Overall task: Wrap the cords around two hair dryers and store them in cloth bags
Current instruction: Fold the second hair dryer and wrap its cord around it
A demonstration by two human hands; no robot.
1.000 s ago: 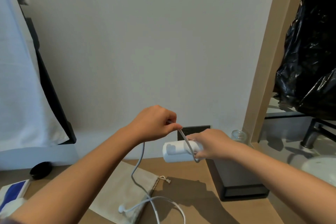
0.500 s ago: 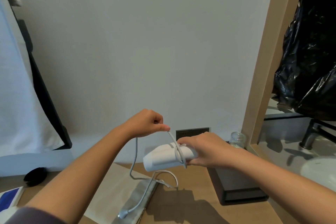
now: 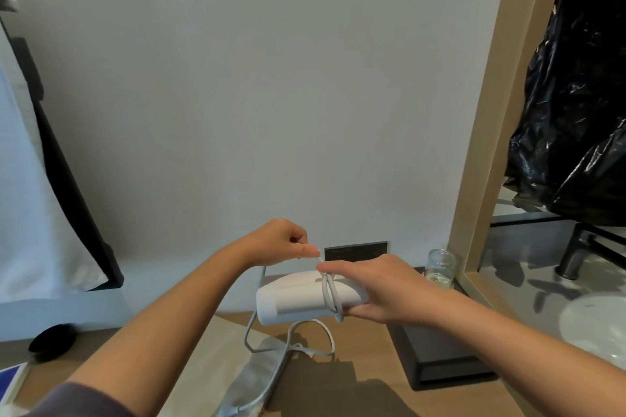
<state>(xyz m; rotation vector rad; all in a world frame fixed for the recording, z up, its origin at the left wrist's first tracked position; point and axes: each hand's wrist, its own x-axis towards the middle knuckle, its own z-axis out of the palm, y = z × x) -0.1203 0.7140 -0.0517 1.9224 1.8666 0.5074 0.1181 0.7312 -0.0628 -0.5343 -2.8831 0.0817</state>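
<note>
The right hand (image 3: 379, 288) reaches in from the lower right with the forearm sloping up toward the middle of the view; its fingers curl over the top and its thumb sits under the near end of the white dryer (image 3: 305, 298), gripping it and holding it level in the air above the wooden counter (image 3: 338, 389), barrel pointing left. The left hand (image 3: 281, 242) comes in from the lower left, forearm raised, wrist slightly bent, fingers folded into a loose fist; thumb and forefinger pinch the white cord (image 3: 330, 294) just above the dryer, right beside the right hand's fingertips. Two turns of cord already lie around the barrel next to the right hand. From the left fist the slack drops behind the dryer, bends near the counter, loops under the barrel and trails down across the beige cloth bag (image 3: 216, 369), which lies flat on the counter below the left forearm. The cord's far end reaches the bottom edge of the view. A dark box (image 3: 437, 359) sits on the counter under the right wrist, and a small glass jar (image 3: 440, 267) stands behind it by the wall.
</note>
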